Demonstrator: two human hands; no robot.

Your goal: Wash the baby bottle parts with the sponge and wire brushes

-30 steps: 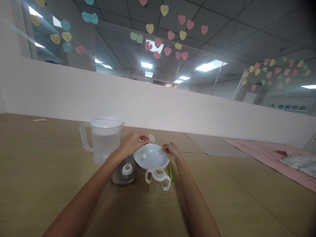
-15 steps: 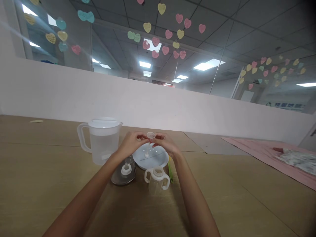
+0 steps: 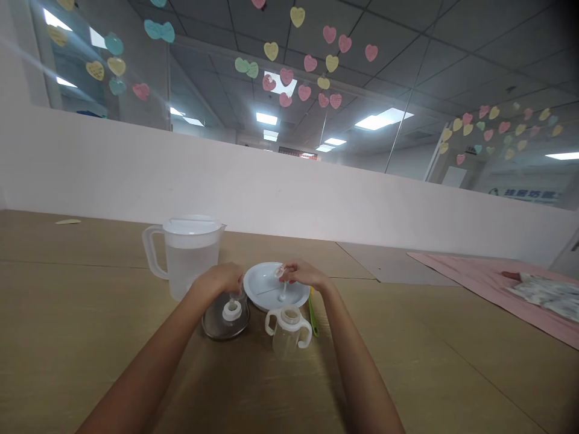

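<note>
My right hand [image 3: 302,272] pinches the clear, cup-shaped top of a bottle nipple with a straw [image 3: 280,273], tilted above a white bowl [image 3: 257,300]. The thin straw hangs down into the bowl and ends in a white weight [image 3: 283,296]. My left hand [image 3: 225,278] reaches down over a round metal tray [image 3: 217,328], its fingers bunched at a small clear piece [image 3: 237,295] that they partly hide. On the tray lies a white bottle collar [image 3: 232,311]. A clear baby bottle with two white handles [image 3: 288,334] stands uncapped before the bowl.
A lidded, translucent pitcher [image 3: 192,262] holding liquid stands left behind my left hand. A green-handled tool [image 3: 313,316] lies right of the bowl. Pink cloth [image 3: 465,274] with patterned fabric [image 3: 545,292] covers the far right. A white wall [image 3: 271,193] bounds the table's back.
My left hand has let go of the nipple and moved down and left to the tray. My right hand has lowered and tilted the nipple, and its straw weight has shifted right.
</note>
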